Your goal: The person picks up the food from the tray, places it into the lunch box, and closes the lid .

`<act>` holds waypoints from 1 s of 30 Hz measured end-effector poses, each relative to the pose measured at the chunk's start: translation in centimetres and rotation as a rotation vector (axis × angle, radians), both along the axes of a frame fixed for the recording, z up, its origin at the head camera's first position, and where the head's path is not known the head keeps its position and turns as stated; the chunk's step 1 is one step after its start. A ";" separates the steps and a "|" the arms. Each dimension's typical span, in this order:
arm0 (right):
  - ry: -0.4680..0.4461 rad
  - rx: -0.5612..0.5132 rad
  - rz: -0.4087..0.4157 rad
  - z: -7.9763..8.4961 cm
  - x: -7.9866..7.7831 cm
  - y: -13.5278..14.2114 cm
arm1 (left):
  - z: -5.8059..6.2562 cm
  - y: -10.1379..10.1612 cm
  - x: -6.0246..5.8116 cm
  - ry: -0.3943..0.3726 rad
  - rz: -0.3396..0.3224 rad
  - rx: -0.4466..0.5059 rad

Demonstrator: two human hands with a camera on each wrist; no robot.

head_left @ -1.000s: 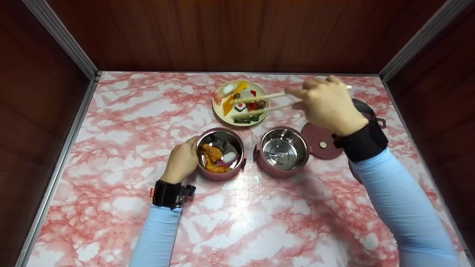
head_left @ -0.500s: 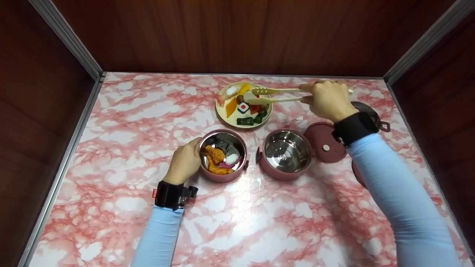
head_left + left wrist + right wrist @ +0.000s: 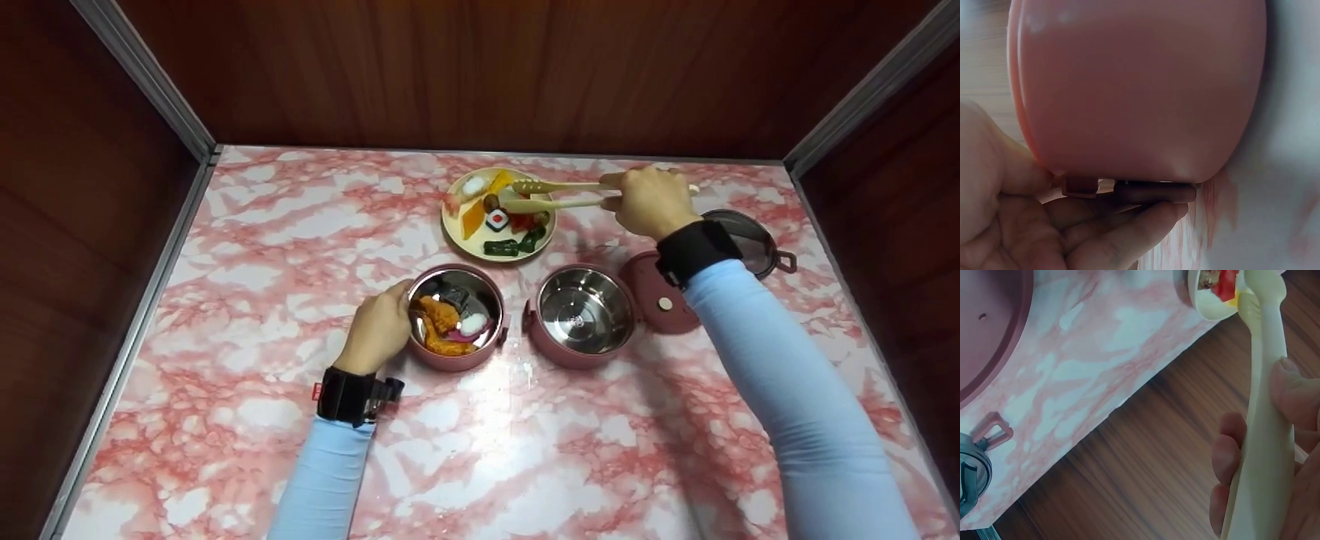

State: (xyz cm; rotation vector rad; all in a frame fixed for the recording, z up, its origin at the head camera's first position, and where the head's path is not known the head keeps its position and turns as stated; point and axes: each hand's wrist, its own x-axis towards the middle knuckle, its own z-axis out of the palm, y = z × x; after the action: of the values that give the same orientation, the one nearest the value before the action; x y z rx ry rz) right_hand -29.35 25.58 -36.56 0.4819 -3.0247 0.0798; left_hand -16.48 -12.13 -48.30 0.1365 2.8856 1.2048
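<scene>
My right hand (image 3: 652, 201) grips a pair of cream tongs (image 3: 1269, 455), thumb on one side and fingers round the other. Their tips are over the right part of a cream plate (image 3: 456, 238) holding toy-like food pieces, including a sushi roll (image 3: 496, 219) and dark green pieces (image 3: 501, 247). Whether the tips touch any food cannot be told. My left hand (image 3: 377, 330) holds a pink steel-lined lunch pot (image 3: 454, 363) by its side latch (image 3: 1154, 192). Inside that pot lie fried chicken pieces (image 3: 442, 313), a white piece (image 3: 472, 324) and dark pieces.
A second pink pot (image 3: 574, 354), with bare steel showing inside, stands right of the first. Beyond it lie a round pink lid (image 3: 660, 300) and a dark-centred lid with a loop (image 3: 750, 244), partly behind my right arm. Brown wood panels (image 3: 487, 75) enclose the marbled table (image 3: 300, 225).
The tongs have shifted over the plate to its right part, and their tips have drawn closer together. My left hand stays on the pot. The view has shifted slightly.
</scene>
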 end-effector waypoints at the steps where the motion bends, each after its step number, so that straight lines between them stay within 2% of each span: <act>1: -0.009 0.000 -0.003 0.0 -0.1 -0.1 | 0.0 0.0 0.0 0.007 -0.001 -0.001; 5: -0.050 0.000 -0.027 0.0 -0.4 -0.5 | 0.0 0.0 0.2 0.032 -0.003 -0.010; 9: -0.087 -0.008 -0.053 -0.1 -0.7 -0.7 | 0.1 0.1 0.1 0.020 -0.003 -0.010; 15: -0.044 -0.017 -0.056 -0.2 -0.6 -0.2 | 0.1 0.1 0.0 0.010 0.001 -0.009; 22: -0.003 -0.075 -0.089 0.2 0.7 1.1 | 0.1 0.2 0.0 0.015 -0.007 -0.013; 30: 0.032 -0.100 -0.071 0.6 2.7 2.5 | 0.1 0.1 0.0 0.017 -0.004 -0.009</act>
State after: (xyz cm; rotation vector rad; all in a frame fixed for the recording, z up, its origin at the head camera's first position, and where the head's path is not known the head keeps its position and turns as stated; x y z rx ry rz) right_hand -26.61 28.10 -35.96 0.3629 -2.9850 0.2159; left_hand -16.48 -12.06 -48.25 0.1534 2.9032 1.1960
